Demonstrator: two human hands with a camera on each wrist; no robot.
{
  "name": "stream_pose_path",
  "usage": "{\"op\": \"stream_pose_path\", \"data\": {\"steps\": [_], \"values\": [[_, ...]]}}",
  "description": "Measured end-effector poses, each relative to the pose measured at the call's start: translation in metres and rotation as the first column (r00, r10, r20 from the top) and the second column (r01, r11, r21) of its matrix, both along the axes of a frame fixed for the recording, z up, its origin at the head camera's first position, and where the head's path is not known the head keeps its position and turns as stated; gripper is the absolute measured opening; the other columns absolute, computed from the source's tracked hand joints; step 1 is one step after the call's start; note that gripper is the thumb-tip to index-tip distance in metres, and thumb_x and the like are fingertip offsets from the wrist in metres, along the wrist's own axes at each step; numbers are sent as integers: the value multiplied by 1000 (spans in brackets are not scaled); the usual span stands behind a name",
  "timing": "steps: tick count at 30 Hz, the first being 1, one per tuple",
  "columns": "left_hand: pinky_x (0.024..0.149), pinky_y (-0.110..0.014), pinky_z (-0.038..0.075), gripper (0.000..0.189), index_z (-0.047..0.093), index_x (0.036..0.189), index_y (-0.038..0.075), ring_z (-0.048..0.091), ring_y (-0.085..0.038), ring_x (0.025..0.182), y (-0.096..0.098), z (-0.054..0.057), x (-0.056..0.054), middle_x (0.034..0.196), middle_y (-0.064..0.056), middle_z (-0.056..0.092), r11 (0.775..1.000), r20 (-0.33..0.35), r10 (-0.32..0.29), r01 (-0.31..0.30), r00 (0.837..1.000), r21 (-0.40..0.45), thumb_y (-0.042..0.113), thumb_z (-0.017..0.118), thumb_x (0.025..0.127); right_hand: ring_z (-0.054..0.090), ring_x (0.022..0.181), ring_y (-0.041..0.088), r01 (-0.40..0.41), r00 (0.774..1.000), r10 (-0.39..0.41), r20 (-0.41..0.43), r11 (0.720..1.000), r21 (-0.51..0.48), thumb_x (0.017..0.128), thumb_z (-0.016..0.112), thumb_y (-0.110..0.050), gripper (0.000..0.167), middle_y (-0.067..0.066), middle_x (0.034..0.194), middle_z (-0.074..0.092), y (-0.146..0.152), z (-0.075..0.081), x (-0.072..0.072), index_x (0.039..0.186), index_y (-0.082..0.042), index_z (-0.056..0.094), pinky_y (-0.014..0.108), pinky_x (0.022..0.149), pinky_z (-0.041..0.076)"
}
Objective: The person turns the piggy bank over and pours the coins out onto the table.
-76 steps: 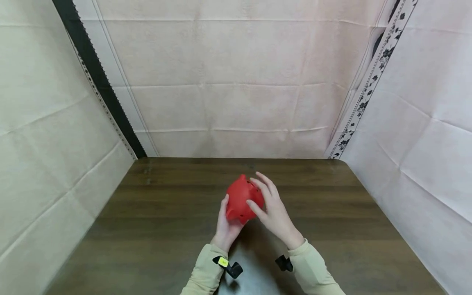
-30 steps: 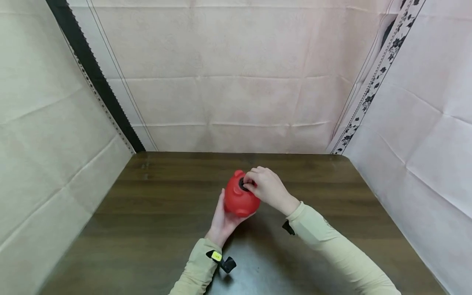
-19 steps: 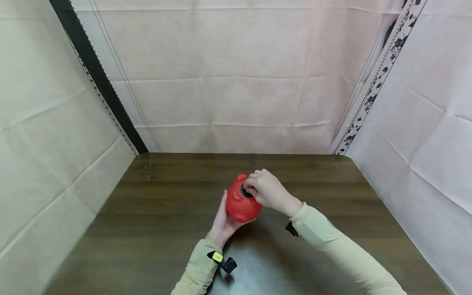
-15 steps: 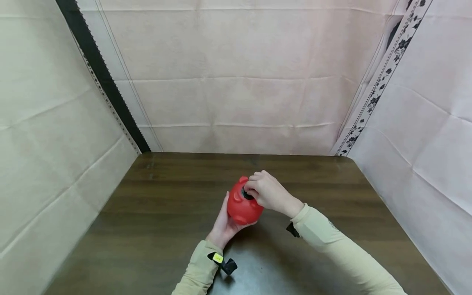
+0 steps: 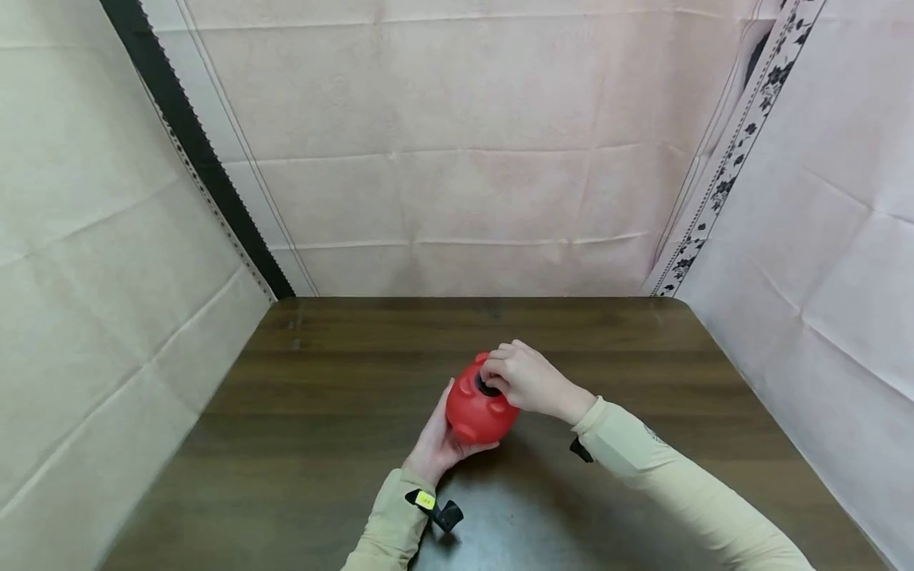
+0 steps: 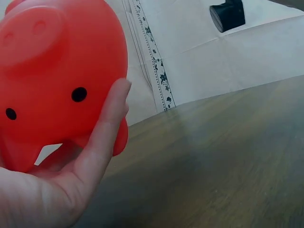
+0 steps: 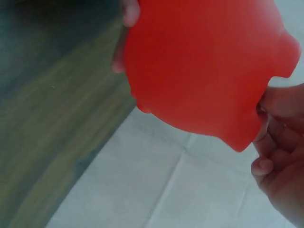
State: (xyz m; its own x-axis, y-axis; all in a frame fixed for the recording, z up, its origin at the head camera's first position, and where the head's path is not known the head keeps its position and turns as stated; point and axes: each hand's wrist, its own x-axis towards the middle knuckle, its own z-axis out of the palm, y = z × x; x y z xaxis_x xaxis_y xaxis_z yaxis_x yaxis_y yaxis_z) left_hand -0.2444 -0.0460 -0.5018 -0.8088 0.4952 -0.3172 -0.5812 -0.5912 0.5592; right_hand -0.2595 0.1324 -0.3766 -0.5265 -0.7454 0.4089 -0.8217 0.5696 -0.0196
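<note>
A red piggy bank (image 5: 477,419) is held upside down above the table, its feet pointing up. My left hand (image 5: 437,446) grips it from below and the left; in the left wrist view the thumb (image 6: 102,137) lies along its side, near the black eyes. A round black stopper (image 5: 488,388) sits in its belly. My right hand (image 5: 530,382) has its fingers curled at the stopper and pinches it. In the right wrist view those curled fingers (image 7: 270,142) are behind a foot of the piggy bank, and the stopper is hidden there.
The brown wooden table (image 5: 343,396) lies beneath both hands. Pale cloth walls (image 5: 457,198) enclose it at the back and on both sides. Black wrist cameras, one at the left wrist (image 5: 446,515), are strapped over the sleeves.
The piggy bank has been turned so its belly stopper shows. My right hand has gone from spread fingers on its side to curled fingers at the stopper. Both hands have shifted slightly right.
</note>
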Motion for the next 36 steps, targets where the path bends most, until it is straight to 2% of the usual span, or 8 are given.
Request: {"op": "stream_pose_path", "data": {"steps": [3,6,12,17,20,27,31,36], "values": [[94,-43,54,79,32,147,24,42,-30,130,0,1,-1,147,-9,39,1000,2,15,-15,1000,-2,62,61,84,55,74,11,37,998,-36,-48,999,14,81,75,-7,8,-2,78,65,0,-2,0,82,-13,69,26,68,41],[96,-43,53,79,32,147,24,42,-30,130,0,1,-3,147,-9,40,1000,6,15,-15,1000,-8,62,62,84,54,73,10,53,988,-46,-147,998,45,80,75,-10,10,-4,75,63,0,-3,1,80,-16,67,25,65,36],[93,-41,55,79,34,147,23,44,-30,129,-2,3,-4,146,-9,42,999,-13,15,-15,1000,-34,62,63,83,55,74,10,36,964,-10,-267,995,90,77,78,-16,12,-6,76,65,-2,0,0,83,-18,69,27,67,36],[94,-41,54,81,33,146,22,44,-30,129,-3,4,-3,145,-9,42,999,7,42,-42,999,-7,62,64,82,55,74,10,9,959,16,-285,996,84,78,77,-13,12,-6,75,63,-6,2,-2,80,-17,66,28,70,38],[97,-43,52,80,31,147,22,41,-30,131,-2,3,0,147,-8,40,994,28,83,-85,996,65,60,63,84,53,73,10,1,956,20,-292,997,72,78,75,-10,14,-5,73,59,-8,2,-5,77,-16,62,28,69,37],[103,-49,47,71,28,149,24,37,-29,134,7,-6,3,147,-6,36,942,101,196,-216,975,258,56,54,91,55,74,13,36,940,-67,-334,994,-99,79,69,1,17,-3,77,58,-2,9,-12,81,-14,61,27,68,36],[103,-47,48,73,27,148,25,37,-28,134,10,-12,3,146,-6,36,923,144,225,-258,964,286,58,56,89,54,72,12,60,947,-99,-306,989,-133,81,68,1,16,-4,77,58,4,9,-13,81,-13,62,26,66,35],[102,-44,49,75,27,148,24,37,-27,133,12,-7,1,145,-6,36,917,123,227,-255,966,306,59,56,89,58,73,13,93,953,-132,-274,984,-152,81,71,-1,13,-3,78,62,11,3,-11,82,-13,65,26,66,37]]}}
